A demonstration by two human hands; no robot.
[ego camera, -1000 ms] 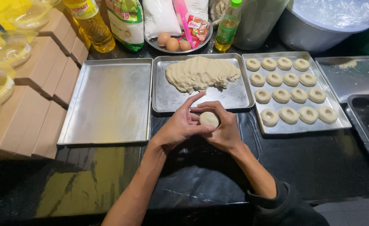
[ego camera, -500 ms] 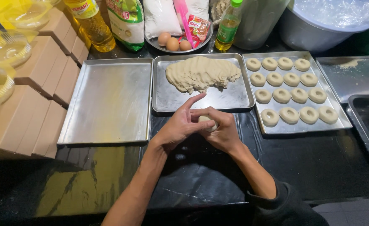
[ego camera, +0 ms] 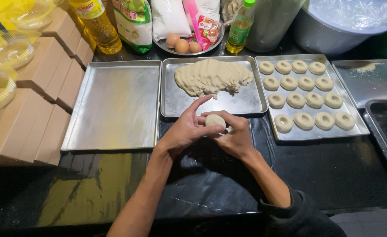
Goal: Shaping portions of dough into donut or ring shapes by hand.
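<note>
Both hands meet just below the middle tray, and between them sits a small dough ball [ego camera: 215, 120]: the left hand [ego camera: 185, 131] cups it from nine o'clock with the forefinger stretched up past it, while the right hand [ego camera: 234, 137] closes its fingers over it from three o'clock, so the ball is gripped by the two together and only its pale top shows. Judging by how things lie, the shaping is well along but far from finished. At two o'clock from the hands a tray of dough rings [ego camera: 308, 94] holds four rows, eleven or twelve pieces, with a little bare metal left at its near edge. At twelve o'clock the middle tray [ego camera: 250, 102] carries a large dough mass [ego camera: 212, 77] not yet divided, a good many portions' worth. At ten o'clock a bare tray [ego camera: 114, 105] lies unused. All of this rests on a black worktop [ego camera: 334, 171] covered with a shiny dark sheet that creases under the forearms. Along the far edge, from eleven to one o'clock, stand an oil bottle [ego camera: 94, 24], a green-and-white bag [ego camera: 134, 19], a plate of eggs [ego camera: 183, 45], a small green-capped bottle [ego camera: 239, 28] and a big covered tub [ego camera: 347, 22]. At nine o'clock brown cardboard boxes [ego camera: 35, 101] are stacked in rows, with clear bowls [ego camera: 7, 52] beyond them; more dark pans sit at three o'clock. The lighting is dim and warm.
</note>
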